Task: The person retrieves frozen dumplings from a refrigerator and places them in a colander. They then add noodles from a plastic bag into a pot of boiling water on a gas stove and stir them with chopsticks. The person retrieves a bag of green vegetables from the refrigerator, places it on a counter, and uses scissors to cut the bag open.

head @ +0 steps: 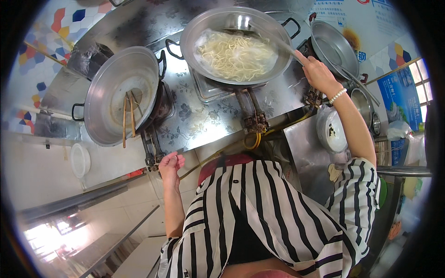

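Observation:
My right hand point(318, 74) grips the long handle of a metal ladle point(240, 22), whose bowl is at the far side of a large metal wok point(184, 52). Pale noodles point(238, 55) lie in cloudy, foamy liquid inside that wok. My left hand point(171, 165) is held near the front edge of the stove, its fingers partly curled, with nothing seen in it. Up and left of it, a second metal wok point(95, 118) holds a little liquid, and a pair of wooden tongs or sticks point(128, 114) leans over its near rim.
A smaller pan point(333, 45) with a utensil in it stands at the back right. Burner valves point(255, 121) and a yellow hose point(258, 140) are at the stove's front. To the right are a plastic-covered bowl point(330, 139) and metal pots point(361, 102). A white plastic bowl point(80, 160) sits at left.

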Motion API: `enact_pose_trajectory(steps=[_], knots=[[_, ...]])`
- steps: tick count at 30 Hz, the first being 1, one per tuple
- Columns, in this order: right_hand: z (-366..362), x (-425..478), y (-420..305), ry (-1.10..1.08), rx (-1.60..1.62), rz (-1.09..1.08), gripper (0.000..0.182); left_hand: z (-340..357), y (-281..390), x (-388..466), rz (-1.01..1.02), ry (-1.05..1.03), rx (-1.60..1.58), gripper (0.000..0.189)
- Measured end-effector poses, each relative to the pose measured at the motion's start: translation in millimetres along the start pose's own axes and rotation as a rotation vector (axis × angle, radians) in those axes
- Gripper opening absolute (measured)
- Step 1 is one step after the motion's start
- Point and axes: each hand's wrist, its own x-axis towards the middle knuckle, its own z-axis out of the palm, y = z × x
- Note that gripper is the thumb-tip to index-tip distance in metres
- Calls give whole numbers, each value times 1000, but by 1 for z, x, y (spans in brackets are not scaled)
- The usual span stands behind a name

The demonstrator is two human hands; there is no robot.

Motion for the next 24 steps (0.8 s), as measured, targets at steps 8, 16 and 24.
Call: enact_pose_trajectory(steps=[8,16,24], knots=[[-61,-35,-21,-401,609,155,54,5,-8,-5,2,6,-11,17],[-91,-56,-49,-654,1149,387,50,19,-9,-18,5,41,-34,17],[-54,-64,-54,-577,1816,463,49,15,-15,-34,6,66,-7,16]])
